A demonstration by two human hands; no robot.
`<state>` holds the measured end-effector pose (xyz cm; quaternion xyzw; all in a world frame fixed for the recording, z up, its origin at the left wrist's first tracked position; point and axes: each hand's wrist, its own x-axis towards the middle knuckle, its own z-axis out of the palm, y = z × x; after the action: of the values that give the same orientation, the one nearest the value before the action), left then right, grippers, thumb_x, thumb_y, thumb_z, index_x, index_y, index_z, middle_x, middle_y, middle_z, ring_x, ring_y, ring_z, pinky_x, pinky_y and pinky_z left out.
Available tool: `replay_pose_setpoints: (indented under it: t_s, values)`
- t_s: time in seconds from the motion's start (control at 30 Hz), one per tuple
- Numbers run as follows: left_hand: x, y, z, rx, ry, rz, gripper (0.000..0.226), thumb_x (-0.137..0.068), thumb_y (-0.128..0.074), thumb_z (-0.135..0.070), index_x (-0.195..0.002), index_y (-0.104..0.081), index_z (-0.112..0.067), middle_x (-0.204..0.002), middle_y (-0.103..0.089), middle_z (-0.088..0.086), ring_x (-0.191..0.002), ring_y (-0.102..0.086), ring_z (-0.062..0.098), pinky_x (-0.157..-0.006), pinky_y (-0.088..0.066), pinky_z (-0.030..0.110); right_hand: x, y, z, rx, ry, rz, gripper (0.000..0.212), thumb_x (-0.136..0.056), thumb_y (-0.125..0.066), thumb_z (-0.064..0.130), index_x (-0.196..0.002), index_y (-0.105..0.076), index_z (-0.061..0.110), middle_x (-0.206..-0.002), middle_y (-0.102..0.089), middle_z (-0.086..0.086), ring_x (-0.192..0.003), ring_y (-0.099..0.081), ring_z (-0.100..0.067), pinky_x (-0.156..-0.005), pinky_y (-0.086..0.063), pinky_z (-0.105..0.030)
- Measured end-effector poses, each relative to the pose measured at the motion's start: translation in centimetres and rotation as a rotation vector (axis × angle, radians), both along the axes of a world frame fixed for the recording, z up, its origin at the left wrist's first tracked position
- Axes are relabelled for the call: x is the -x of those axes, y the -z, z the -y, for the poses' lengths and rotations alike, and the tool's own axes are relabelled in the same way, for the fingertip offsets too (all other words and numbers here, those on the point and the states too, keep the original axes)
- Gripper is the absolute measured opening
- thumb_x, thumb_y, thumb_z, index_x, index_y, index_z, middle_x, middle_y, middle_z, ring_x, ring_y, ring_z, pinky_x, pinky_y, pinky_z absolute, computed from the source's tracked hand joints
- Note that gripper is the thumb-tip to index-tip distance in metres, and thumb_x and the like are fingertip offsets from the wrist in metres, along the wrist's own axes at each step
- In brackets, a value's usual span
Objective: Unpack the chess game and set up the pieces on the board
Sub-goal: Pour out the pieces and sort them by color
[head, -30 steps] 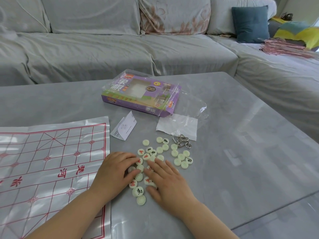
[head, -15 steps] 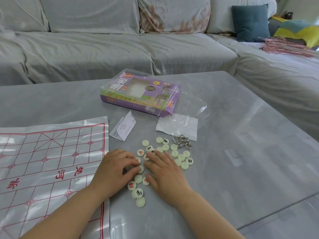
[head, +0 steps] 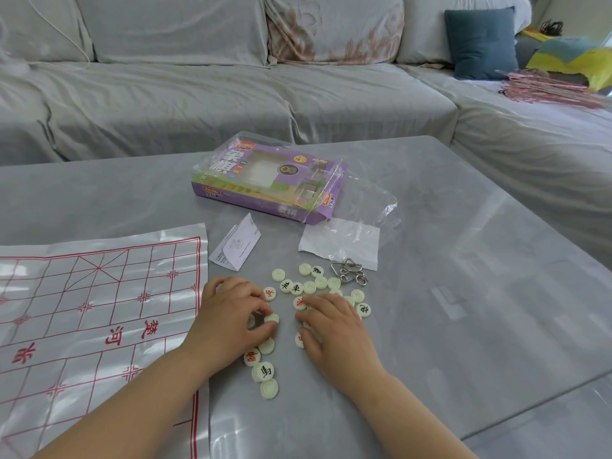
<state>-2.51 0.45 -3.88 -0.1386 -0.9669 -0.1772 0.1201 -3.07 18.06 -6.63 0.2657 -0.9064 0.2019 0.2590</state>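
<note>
Left hand [head: 231, 323] now pinching a piece [head: 272, 318], right hand [head: 336, 331] fingers [head: 318, 304] flat on pieces [head: 296, 288], hands parted

**Room and Furnishings**

A grey table [head: 463, 293] with a glossy, stone-look top fills the foreground. Its surface shows pale daylight reflections. An L-shaped sofa [head: 198, 104] under a loose, creased light-grey cover stands behind it and to the right. A floral cushion [head: 334, 28] and a dark blue cushion [head: 480, 41] lean against the backrest. A pink striped bundle [head: 549, 89] lies on the right-hand seat, with yellow and teal fabric [head: 569, 58] beyond it. A thin white cord [head: 56, 28] crosses the left backrest.
</note>
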Motion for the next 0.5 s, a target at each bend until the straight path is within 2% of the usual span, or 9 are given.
replay_pose_setpoints:
  t_s: [0.07,0.17,0.5]
  values:
    - [0.3,0.2,0.0,0.063,0.019,-0.093,0.034,-0.069,-0.043,-0.046,-0.053,-0.066,-0.028,-0.066,-0.062,-0.016,-0.079,-0.041,0.002,-0.079,-0.024,0.025,0.0,0.1,0.0,-0.004,0.001,-0.003,0.027,-0.071,-0.043,0.027,-0.072,-0.069,0.021,-0.088,-0.070,0.006,-0.092,-0.045,-0.010,-0.086,-0.033,-0.025]
    - [0.5,0.6,-0.1,0.095,0.009,-0.171,0.035,-0.074,-0.042,-0.039,-0.052,-0.066,-0.024,-0.067,-0.063,-0.012,-0.081,-0.041,0.004,-0.083,-0.025,0.029,0.0,0.2,0.0,0.051,-0.016,-0.006,0.025,-0.072,-0.045,0.024,-0.072,-0.069,0.018,-0.086,-0.070,0.003,-0.090,-0.046,-0.010,-0.084,-0.034,-0.023]
    - [1.1,1.4,-0.1,-0.045,-0.062,-0.117,0.035,-0.076,-0.039,-0.036,-0.055,-0.062,-0.019,-0.079,-0.061,-0.001,-0.090,-0.037,0.010,-0.080,-0.021,0.027,0.5,0.2,-0.6,0.274,0.080,0.135,0.027,-0.072,-0.044,0.022,-0.075,-0.070,0.015,-0.085,-0.071,0.000,-0.090,-0.045,-0.011,-0.083,-0.034,-0.018]
